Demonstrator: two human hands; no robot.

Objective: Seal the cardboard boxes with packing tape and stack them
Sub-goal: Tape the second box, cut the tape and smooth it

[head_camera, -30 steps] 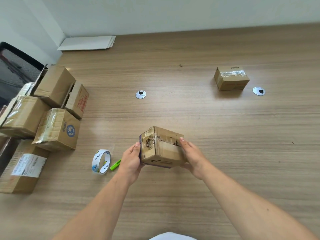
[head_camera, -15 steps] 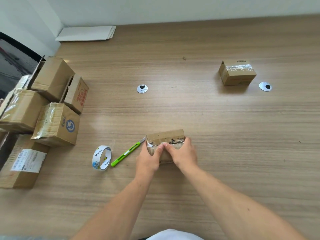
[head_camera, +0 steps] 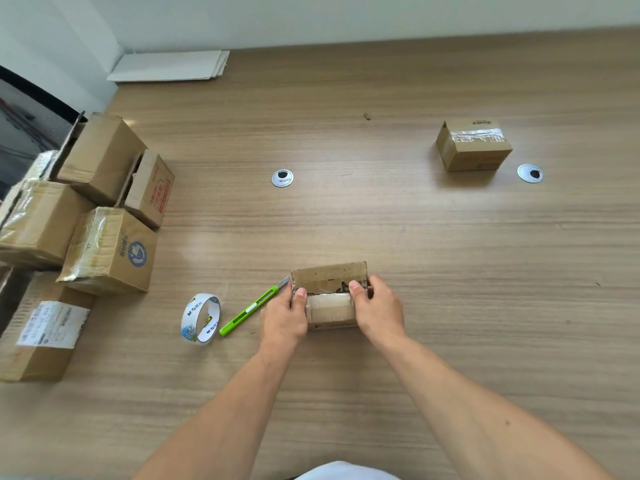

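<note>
So we're at the table (head_camera: 433, 237), and the pile (head_camera: 104, 233) of boxes is crowded along its left edge, some with flaps hanging open, a few shiny with old tape. Way off at the far right sits the far box (head_camera: 472, 147) with a strip of tape across its top, on its own, so we're guessing that's where the stack starts. The box (head_camera: 329, 273) we're on is down on the table right in front of us. Our left hand (head_camera: 284, 320) grips its left end and our right hand (head_camera: 379, 313) grips its right end, thumbs up on top pressing the near flap down. The far flap doesn't look fully flat. We'd call this the close-the-flaps step, and we can't make out any fresh tape on the seam. The tape (head_camera: 201, 318) stands on edge off to the left, and the cutter (head_camera: 251, 309) lies between it and the box, tip almost at the box's corner. Next up, one hand has to pin the flaps while the other goes for the tape, or they'll probably spring back.
</note>
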